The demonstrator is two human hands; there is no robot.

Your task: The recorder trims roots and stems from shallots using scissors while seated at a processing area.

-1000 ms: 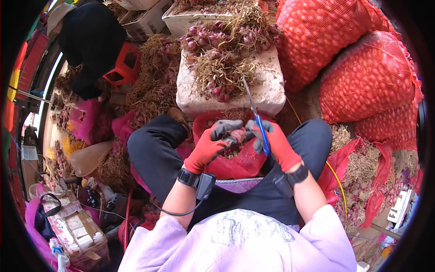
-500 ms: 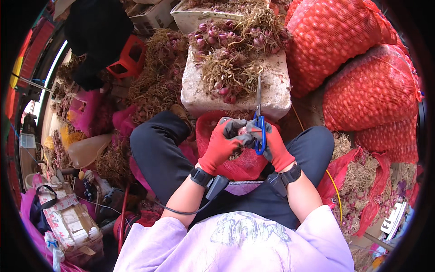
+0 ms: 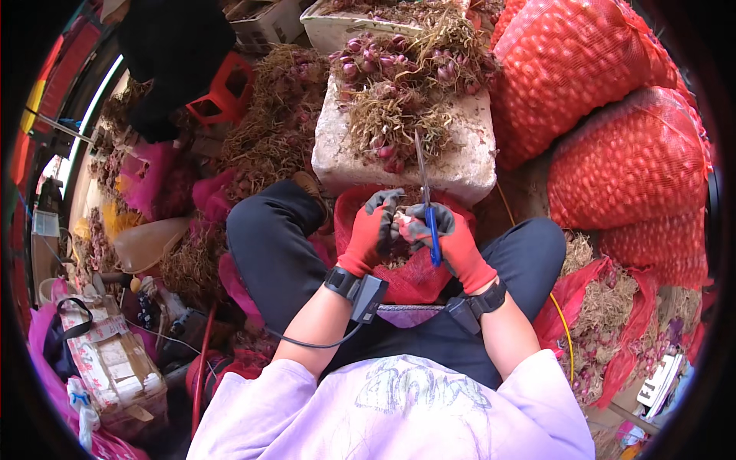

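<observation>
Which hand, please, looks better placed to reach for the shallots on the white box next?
Probably the left hand: it carries no tool, whereas the right hand holds the blue-handled scissors. A small pale piece shows between them; which hand grips it is unclear.

Far up & lt of my fingers (image 3: 382,201), I'm seeing a co-worker in blk (image 3: 176,57), w/ a red stool (image 3: 222,90) showing right beside. Below that, well lt of my fingers, a pink plastic bag (image 3: 146,180) is lying crumpled; some yellow plastic (image 3: 119,221) & a translucent container (image 3: 149,244) are lying nr it. Down & far lt of my fingers, a taped-up box (image 3: 119,368) is sitting nr a blue-&-white item (image 3: 84,410), too small to ID, & a thin red pole (image 3: 205,360) is running betw. box & me. Down & rt of my fingers, a yellow cord (image 3: 566,326) is curving; farther out, a flat white piece (image 3: 661,381) is lying nr the edge.
</observation>
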